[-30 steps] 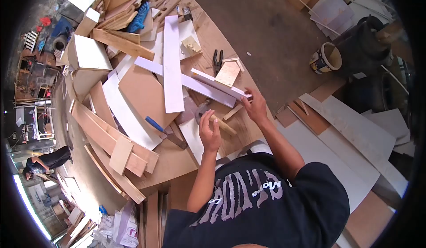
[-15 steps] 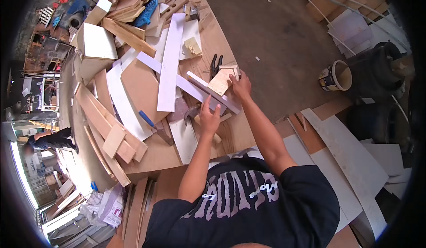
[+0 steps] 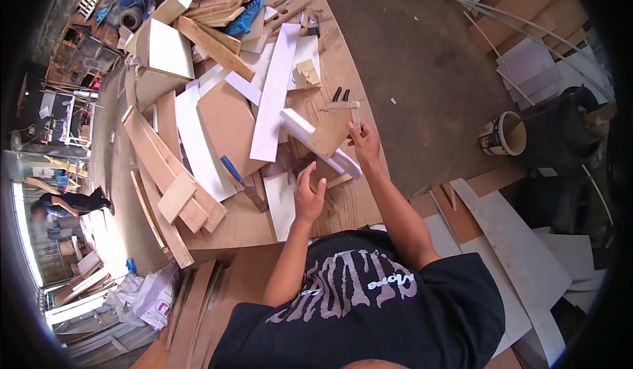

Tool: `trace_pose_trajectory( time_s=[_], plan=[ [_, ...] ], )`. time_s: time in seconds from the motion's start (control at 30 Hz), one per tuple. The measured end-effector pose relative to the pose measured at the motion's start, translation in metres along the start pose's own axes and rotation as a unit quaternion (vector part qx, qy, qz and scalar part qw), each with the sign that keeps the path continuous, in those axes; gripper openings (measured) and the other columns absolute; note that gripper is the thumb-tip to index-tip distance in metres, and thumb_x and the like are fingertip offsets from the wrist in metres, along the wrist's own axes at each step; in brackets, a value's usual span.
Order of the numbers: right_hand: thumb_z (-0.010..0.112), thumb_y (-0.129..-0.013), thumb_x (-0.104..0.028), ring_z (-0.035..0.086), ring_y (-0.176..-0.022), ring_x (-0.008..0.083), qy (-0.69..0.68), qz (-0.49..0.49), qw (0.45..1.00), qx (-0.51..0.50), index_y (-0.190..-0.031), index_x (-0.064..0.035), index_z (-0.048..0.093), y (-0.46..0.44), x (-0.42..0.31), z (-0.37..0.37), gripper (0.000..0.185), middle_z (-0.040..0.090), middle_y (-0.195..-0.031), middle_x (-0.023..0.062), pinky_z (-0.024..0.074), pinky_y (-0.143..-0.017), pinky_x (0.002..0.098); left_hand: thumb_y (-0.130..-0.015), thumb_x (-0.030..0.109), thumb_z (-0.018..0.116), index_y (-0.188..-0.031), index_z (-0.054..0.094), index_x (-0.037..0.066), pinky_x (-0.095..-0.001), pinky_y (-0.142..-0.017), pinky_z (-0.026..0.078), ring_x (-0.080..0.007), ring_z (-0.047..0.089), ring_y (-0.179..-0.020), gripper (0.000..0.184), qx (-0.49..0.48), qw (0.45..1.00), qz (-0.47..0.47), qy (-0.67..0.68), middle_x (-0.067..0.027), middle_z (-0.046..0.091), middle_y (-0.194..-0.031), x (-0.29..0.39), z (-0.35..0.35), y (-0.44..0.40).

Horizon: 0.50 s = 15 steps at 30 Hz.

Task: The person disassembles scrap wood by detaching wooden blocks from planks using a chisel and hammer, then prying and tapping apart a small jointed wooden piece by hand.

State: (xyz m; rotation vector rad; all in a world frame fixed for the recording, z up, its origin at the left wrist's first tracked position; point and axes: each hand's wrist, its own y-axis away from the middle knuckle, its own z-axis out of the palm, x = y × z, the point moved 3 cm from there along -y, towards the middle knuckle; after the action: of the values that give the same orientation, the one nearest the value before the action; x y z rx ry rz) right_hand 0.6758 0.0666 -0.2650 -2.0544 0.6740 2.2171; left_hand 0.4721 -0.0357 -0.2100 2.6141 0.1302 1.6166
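Head camera view, twelve o'clock at its top: a plywood workbench (image 3: 241, 230) bears a long lavender board (image 3: 275, 95), at ten o'clock from the small wooden panel (image 3: 330, 133). A narrower lavender board (image 3: 300, 129) passes beneath the panel; whether they touch cannot be told. The right hand (image 3: 364, 145), at the panel's three o'clock, pinches its near edge between thumb and fingers. At seven o'clock the left hand (image 3: 307, 196) is loosely open, thumb apart, with nothing visibly gripped. The panel is probably light, stiff and dry enough not to slip; its thin strips (image 3: 343, 105) look the likeliest part to snap, so the broad plate's long sides seem the better hold. Its face is flat, tan and plain. Black plier handles (image 3: 341, 94) show just past its one o'clock end.
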Motion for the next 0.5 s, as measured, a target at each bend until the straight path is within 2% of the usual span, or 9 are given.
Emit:
trace_pose_trajectory(
  time_s=[0.07,0.13,0.2,0.33,0.37,0.4,0.43,0.47,0.5],
  plan=[
    [0.076,-0.096,-0.036,0.067,-0.072,0.0102,-0.043,-0.034,0.998,0.004,-0.117,0.0010,0.069,0.021,-0.011,0.005,0.043,0.072,-0.084,0.0053,0.0543,-0.060,0.0268,-0.093,0.015,0.069,-0.143,0.055,0.004,-0.0424,-0.112,0.043,-0.0359,0.056,-0.131,0.053,0.003,0.994,0.076,-0.073,-0.0182,0.059,-0.139,0.010,-0.018,0.004],
    [0.074,-0.099,-0.033,0.064,-0.071,0.0076,-0.081,-0.050,0.994,-0.062,-0.119,0.0001,0.069,0.047,-0.034,0.019,0.039,0.071,-0.085,0.0018,0.0527,-0.060,0.0261,-0.094,0.015,0.068,-0.140,0.056,0.002,-0.0439,-0.114,0.041,-0.0362,0.054,-0.133,0.050,0.014,0.996,0.081,-0.044,-0.0202,0.057,-0.140,0.019,-0.037,0.010],
    [0.072,-0.101,-0.028,0.062,-0.071,0.0063,-0.108,-0.076,0.985,-0.112,-0.122,-0.0005,0.068,0.072,-0.064,0.040,0.035,0.069,-0.084,0.0000,0.0525,-0.062,0.0247,-0.095,0.016,0.067,-0.136,0.054,0.000,-0.0468,-0.115,0.038,-0.0379,0.050,-0.135,0.046,0.156,0.973,0.160,-0.053,-0.0220,0.054,-0.139,0.025,-0.064,0.017],
    [0.075,-0.098,-0.020,0.061,-0.073,0.0055,-0.075,-0.064,0.981,-0.169,-0.126,-0.0007,0.068,0.103,-0.067,0.081,0.035,0.070,-0.086,-0.0001,0.0529,-0.066,0.0241,-0.098,0.017,0.065,-0.139,0.051,0.000,-0.0498,-0.118,0.036,-0.0391,0.043,-0.141,0.047,0.279,0.943,0.124,0.132,-0.0219,0.047,-0.145,0.011,-0.115,0.025],
    [0.076,-0.097,-0.019,0.062,-0.073,0.0055,-0.039,-0.088,0.980,-0.173,-0.127,-0.0001,0.068,0.111,-0.066,0.092,0.036,0.071,-0.087,-0.0001,0.0525,-0.066,0.0241,-0.098,0.017,0.065,-0.139,0.051,0.000,-0.0498,-0.118,0.036,-0.0391,0.043,-0.141,0.047,0.290,0.940,0.121,0.133,-0.0219,0.047,-0.145,0.012,-0.132,0.026],
    [0.076,-0.096,-0.019,0.062,-0.074,0.0056,-0.002,-0.109,0.978,-0.177,-0.128,0.0005,0.067,0.121,-0.064,0.103,0.038,0.071,-0.087,-0.0002,0.0521,-0.067,0.0241,-0.099,0.018,0.066,-0.142,0.052,0.000,-0.0484,-0.117,0.038,-0.0383,0.045,-0.141,0.049,0.290,0.947,0.136,0.023,-0.0219,0.048,-0.147,0.019,-0.154,0.030],
    [0.075,-0.098,-0.017,0.065,-0.084,0.0073,0.038,-0.081,0.976,-0.197,-0.131,0.0024,0.064,0.132,-0.067,0.112,0.039,0.072,-0.100,0.0016,0.0545,-0.074,0.0252,-0.099,0.018,0.067,-0.144,0.052,0.000,-0.0470,-0.116,0.039,-0.0375,0.046,-0.141,0.051,0.284,0.943,0.148,-0.087,-0.0219,0.050,-0.149,0.024,-0.174,0.032],
    [0.075,-0.098,-0.017,0.065,-0.084,0.0073,0.043,-0.078,0.974,-0.207,-0.131,0.0024,0.064,0.141,-0.070,0.121,0.039,0.072,-0.100,0.0016,0.0545,-0.074,0.0252,-0.099,0.018,0.067,-0.144,0.052,0.000,-0.0470,-0.116,0.039,-0.0375,0.046,-0.141,0.051,0.292,0.942,0.138,-0.088,-0.0219,0.050,-0.149,0.021,-0.191,0.034],
    [0.075,-0.099,-0.016,0.065,-0.085,0.0072,0.074,-0.098,0.969,-0.214,-0.130,0.0020,0.065,0.150,-0.073,0.131,0.037,0.072,-0.100,0.0013,0.0549,-0.075,0.0254,-0.099,0.019,0.068,-0.146,0.052,0.000,-0.0454,-0.115,0.041,-0.0364,0.049,-0.140,0.053,0.225,0.963,0.143,-0.046,-0.0212,0.052,-0.149,0.018,-0.203,0.032]
  ],
)
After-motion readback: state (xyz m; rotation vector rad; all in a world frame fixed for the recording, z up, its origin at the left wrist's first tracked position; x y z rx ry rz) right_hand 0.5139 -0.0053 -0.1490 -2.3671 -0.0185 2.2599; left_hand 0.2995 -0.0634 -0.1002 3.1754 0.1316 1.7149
